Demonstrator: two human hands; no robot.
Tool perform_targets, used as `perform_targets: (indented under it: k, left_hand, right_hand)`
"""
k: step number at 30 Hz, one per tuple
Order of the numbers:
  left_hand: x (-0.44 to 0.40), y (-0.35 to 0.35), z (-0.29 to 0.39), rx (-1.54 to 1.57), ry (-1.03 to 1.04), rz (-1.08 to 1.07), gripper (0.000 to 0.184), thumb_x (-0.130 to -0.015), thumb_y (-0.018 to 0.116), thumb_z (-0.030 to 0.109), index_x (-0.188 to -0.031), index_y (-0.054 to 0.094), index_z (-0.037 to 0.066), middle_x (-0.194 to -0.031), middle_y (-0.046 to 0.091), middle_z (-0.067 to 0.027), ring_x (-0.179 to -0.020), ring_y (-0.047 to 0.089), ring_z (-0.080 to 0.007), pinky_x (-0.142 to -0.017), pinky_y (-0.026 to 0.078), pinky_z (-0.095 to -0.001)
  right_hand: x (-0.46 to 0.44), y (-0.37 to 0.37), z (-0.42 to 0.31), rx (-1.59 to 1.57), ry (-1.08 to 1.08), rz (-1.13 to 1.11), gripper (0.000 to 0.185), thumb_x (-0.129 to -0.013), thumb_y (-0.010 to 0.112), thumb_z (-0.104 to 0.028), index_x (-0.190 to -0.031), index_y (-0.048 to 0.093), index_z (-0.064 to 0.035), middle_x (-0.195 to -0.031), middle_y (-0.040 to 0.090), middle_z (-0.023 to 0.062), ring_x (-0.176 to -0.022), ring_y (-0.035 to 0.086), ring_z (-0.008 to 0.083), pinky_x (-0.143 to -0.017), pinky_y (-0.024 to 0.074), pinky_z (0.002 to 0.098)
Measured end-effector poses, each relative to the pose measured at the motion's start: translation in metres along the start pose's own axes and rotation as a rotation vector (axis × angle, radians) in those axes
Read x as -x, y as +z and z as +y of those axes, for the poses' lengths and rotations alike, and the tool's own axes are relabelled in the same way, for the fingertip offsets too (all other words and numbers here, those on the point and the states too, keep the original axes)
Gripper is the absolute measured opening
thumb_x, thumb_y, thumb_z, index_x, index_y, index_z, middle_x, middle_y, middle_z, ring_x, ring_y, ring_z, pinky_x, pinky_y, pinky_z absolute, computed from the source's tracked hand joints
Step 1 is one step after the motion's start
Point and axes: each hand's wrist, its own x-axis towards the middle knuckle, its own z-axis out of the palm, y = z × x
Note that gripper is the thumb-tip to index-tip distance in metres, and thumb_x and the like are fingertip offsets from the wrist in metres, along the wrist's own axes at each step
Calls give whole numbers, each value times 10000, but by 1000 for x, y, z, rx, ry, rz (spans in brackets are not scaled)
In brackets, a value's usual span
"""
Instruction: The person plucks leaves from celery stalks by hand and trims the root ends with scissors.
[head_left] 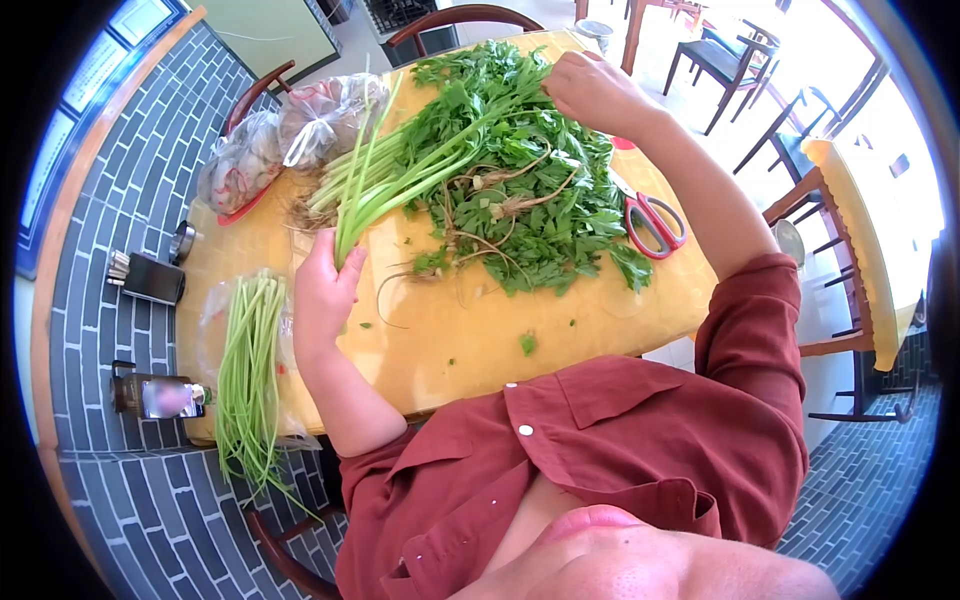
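Note:
My left hand (328,287) is closed around the lower ends of several long green celery stalks (360,195). Some of these stalks point away from me, and others slant toward the leaf pile. At the far right of the pile, my right hand (600,92) has its fingers curled together on celery leaves (530,75); the fingertips are partly hidden. Beneath and beside the held stalks lies rooted celery (335,185). Thin brown roots (515,205) are scattered over the big heap of leaves (560,235).
Red-handled scissors (655,225) lie at the table's right side. Trimmed stalks (250,350) rest on plastic at the left, partly over the edge. Filled plastic bags (320,115) stand at the back left. A black holder (150,278) sits by the brick wall. Chairs (725,65) stand beyond.

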Motion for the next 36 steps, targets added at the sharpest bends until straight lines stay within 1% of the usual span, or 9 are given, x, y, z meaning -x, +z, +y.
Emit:
perform_targets:
  k: [3,5,8,12,15,18,23,27,36]
  left_hand:
    - [1,-1,0,-12,-21,23,274,-888,613,238,-1065,540,42,-662,527,-49,-492,503,-122,-474,439,-283]
    - [1,-3,-3,57,-42,48,248,-893,610,227,-1046,543,44,-666,520,-32,-481,488,-103,-457,420,-264]
    - [-1,-5,-6,239,-45,61,210,-903,602,208,-1022,548,42,-676,508,0,-464,459,-69,-433,386,-231]
    - [-2,-2,-3,332,-41,36,191,-913,594,196,-1008,550,37,-679,498,19,-456,444,-49,-419,361,-209]
    - [-1,-1,-4,342,-43,26,187,-913,594,193,-1009,550,39,-673,493,20,-456,445,-47,-416,356,-207]
    - [-1,0,-5,349,-48,32,189,-911,596,193,-1012,550,40,-669,494,19,-455,444,-47,-415,356,-207]
    - [-1,-2,-6,341,-42,34,203,-904,605,198,-1013,550,37,-665,498,15,-456,448,-50,-417,359,-210]
    - [-3,-3,-7,308,-55,44,218,-900,610,209,-1015,551,34,-664,500,8,-455,454,-56,-425,367,-217]
    - [-2,-3,-7,250,-62,43,268,-889,623,228,-1051,553,27,-697,536,-10,-463,469,-71,-443,396,-232]
  right_hand:
    - [-9,35,41,12,288,-25,198,-892,506,-182,-1013,619,-75,-895,605,66,-847,604,194,-775,510,339]
    - [-1,13,45,-786,729,167,218,-910,521,-216,-1031,635,-75,-954,653,66,-778,631,138,-730,540,303]
    - [4,16,26,-972,508,-324,266,-900,563,-246,-1092,640,-79,-1020,668,81,-835,635,147,-808,528,311]
    - [2,8,-25,-726,-14,-206,293,-860,613,-210,-1142,641,-135,-1063,655,59,-994,586,223,-918,470,372]
    - [-17,8,-55,-730,-111,-15,303,-827,631,-204,-1117,638,-116,-1065,638,82,-1045,562,257,-940,452,391]
    - [-38,18,-74,-615,-159,144,316,-802,664,-183,-1112,627,-135,-1115,608,48,-1087,523,256,-950,434,380]
    - [-55,35,-77,-455,-262,168,176,-789,675,-188,-890,583,-76,-917,579,39,-981,543,253,-862,448,375]
    - [-61,6,-69,-787,-107,-202,201,-768,706,-212,-849,605,-58,-802,575,54,-800,586,218,-715,484,334]
    - [-61,2,-26,-860,-230,-223,144,-849,636,-175,-918,669,-53,-868,604,53,-837,583,207,-763,472,336]
